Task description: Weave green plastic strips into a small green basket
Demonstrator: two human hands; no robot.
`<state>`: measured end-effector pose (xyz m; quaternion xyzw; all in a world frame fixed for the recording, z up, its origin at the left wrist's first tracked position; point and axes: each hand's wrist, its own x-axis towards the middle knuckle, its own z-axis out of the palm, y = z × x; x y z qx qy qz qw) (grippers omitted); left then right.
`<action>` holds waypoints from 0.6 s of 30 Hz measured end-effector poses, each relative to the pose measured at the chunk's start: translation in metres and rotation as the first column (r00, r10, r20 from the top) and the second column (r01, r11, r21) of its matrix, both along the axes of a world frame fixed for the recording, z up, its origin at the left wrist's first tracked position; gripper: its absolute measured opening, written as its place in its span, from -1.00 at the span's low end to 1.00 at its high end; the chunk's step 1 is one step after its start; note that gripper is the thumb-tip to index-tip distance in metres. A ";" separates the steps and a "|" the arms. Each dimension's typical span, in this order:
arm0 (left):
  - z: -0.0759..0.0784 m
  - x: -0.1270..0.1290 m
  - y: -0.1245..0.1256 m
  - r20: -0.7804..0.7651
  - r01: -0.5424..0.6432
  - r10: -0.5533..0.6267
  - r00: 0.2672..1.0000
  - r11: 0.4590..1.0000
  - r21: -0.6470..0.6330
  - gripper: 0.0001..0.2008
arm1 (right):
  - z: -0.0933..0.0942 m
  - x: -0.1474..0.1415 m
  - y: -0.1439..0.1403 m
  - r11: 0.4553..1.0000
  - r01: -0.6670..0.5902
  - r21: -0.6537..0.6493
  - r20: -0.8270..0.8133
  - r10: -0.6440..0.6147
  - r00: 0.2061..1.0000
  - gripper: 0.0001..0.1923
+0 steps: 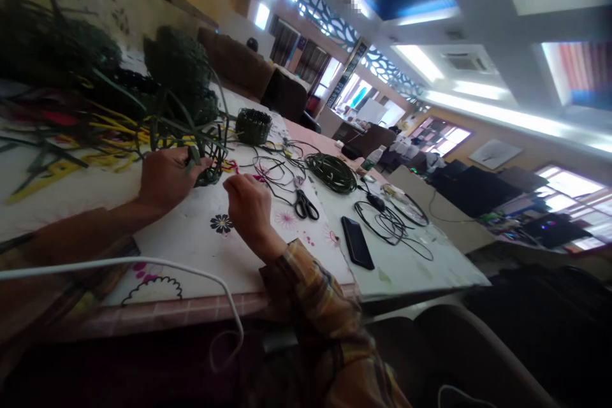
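L hand (165, 177) grips dark green woven strips (203, 162) on table (201, 248); R hand (248, 204) clenched beside, nr scissors (305, 205).

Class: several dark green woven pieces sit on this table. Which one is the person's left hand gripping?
The small unfinished piece with loose strips sticking up, under the left hand. The finished basket stands apart, farther back, untouched.

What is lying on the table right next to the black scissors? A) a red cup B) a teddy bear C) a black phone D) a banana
C: a black phone lies flat on the white table, just right of the scissors.
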<state>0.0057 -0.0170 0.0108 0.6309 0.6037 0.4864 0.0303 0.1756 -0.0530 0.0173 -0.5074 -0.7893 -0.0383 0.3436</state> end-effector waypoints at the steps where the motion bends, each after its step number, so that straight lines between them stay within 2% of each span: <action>1: -0.001 0.001 0.000 -0.001 0.012 -0.012 1.000 1.000 0.003 -0.60 | -0.005 0.000 0.006 0.996 -0.069 -0.058 -0.104 0.063 0.993 -0.85; 3: -0.005 0.004 -0.002 -0.014 0.052 -0.052 0.999 0.998 0.018 -0.61 | -0.015 -0.001 0.018 0.962 -0.210 -0.173 -0.315 0.148 0.937 -0.90; 5: -0.009 0.009 -0.004 -0.032 0.081 -0.080 0.996 0.996 0.040 -0.60 | -0.024 -0.001 0.027 0.925 -0.271 -0.265 -0.483 0.116 0.868 -0.83; 7: -0.012 0.014 -0.007 -0.041 0.103 -0.101 0.994 0.993 0.050 -0.61 | -0.028 0.000 0.033 0.921 -0.263 -0.288 -0.562 0.060 0.825 -0.69; 11: -0.015 0.020 -0.011 -0.097 0.167 -0.161 0.982 0.984 0.055 -0.58 | -0.022 0.005 0.034 0.984 -0.104 -0.145 -0.490 0.020 0.872 -0.65; 13: -0.015 0.020 -0.012 -0.130 0.170 -0.161 0.978 0.984 0.057 -0.55 | -0.017 0.007 0.031 0.995 -0.051 -0.082 -0.447 0.009 0.895 -0.67; 18: -0.016 0.020 -0.011 -0.130 0.128 -0.119 0.984 0.990 0.063 -0.57 | -0.014 0.007 0.029 0.993 -0.062 -0.097 -0.435 0.013 0.900 -0.81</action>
